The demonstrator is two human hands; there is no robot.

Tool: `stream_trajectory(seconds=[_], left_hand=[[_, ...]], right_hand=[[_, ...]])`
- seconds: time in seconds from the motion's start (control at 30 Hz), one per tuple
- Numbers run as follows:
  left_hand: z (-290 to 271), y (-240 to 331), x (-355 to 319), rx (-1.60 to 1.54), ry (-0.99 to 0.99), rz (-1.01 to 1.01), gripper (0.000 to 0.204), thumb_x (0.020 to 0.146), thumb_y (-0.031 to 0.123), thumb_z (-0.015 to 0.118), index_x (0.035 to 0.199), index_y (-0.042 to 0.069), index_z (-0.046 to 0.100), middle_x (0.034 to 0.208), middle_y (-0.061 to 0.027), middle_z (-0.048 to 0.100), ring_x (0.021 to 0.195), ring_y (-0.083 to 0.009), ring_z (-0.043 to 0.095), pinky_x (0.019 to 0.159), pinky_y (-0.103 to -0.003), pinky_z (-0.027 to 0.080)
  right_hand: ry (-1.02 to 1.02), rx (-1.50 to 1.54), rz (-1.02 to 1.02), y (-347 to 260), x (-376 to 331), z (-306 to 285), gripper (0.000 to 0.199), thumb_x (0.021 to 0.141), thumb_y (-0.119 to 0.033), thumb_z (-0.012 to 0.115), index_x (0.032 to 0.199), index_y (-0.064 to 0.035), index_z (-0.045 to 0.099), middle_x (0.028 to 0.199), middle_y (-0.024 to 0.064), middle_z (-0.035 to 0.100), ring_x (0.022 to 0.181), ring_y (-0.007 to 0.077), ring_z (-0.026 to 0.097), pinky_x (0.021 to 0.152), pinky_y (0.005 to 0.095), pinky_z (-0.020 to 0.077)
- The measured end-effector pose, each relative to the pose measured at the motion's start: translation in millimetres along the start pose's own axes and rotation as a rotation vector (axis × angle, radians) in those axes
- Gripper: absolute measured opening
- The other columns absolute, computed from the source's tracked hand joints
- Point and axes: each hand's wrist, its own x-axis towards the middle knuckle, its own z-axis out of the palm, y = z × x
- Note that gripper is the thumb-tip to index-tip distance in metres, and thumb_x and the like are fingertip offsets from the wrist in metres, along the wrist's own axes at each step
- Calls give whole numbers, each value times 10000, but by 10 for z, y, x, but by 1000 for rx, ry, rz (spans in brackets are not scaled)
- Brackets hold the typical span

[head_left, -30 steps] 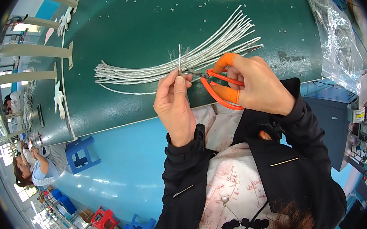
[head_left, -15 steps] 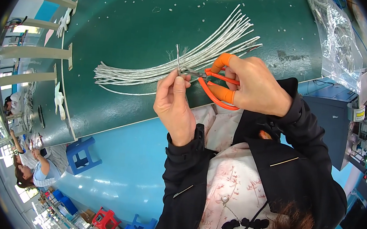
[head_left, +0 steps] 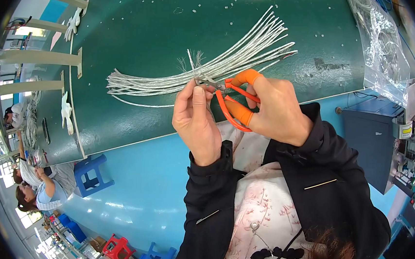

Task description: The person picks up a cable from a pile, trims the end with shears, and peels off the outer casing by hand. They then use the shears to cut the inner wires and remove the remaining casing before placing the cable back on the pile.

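Leaning farther left than in the earlier frame, the frayed wire (head_left: 191,62) stands above the surface (head_left: 141,36), its lower end hidden in the left hand's (head_left: 199,121) clamped fingers. Pliers (head_left: 219,86), clamped in the right hand's (head_left: 279,111) fingers, have shifted left, tips hard to make out. Behind lies the bundle (head_left: 157,86), partly covered; right, a bag (head_left: 385,53), cut off.
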Motion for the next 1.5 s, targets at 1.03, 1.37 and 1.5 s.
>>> stream_trajectory(seconds=[1.03, 1.37, 1.5], left_hand=[[7, 7, 7, 165, 7, 31, 250, 868, -11, 577, 1116, -37, 554, 924, -60, 575, 864, -121, 550, 786, -259, 470], [43, 99, 195, 397, -40, 318, 205, 817, -60, 617, 1009, -20, 557, 964, -48, 522, 842, -126, 538, 796, -273, 467], [40, 135, 216, 508, -44, 337, 192, 818, -52, 617, 996, -16, 555, 957, -46, 505, 826, -124, 533, 791, -277, 469]], right_hand=[[-322, 700, 403, 92, 173, 7, 276, 871, -201, 589, 1032, 12, 521, 602, -29, 474, 546, 27, 393, 491, 201, 284], [-288, 679, 355, 11, 210, 7, 250, 867, -162, 605, 1018, 17, 518, 601, -23, 484, 537, 28, 400, 480, 203, 289], [-240, 583, 310, -10, 190, 38, 256, 851, -140, 628, 1010, 24, 514, 607, -13, 499, 544, 28, 420, 484, 201, 308]])
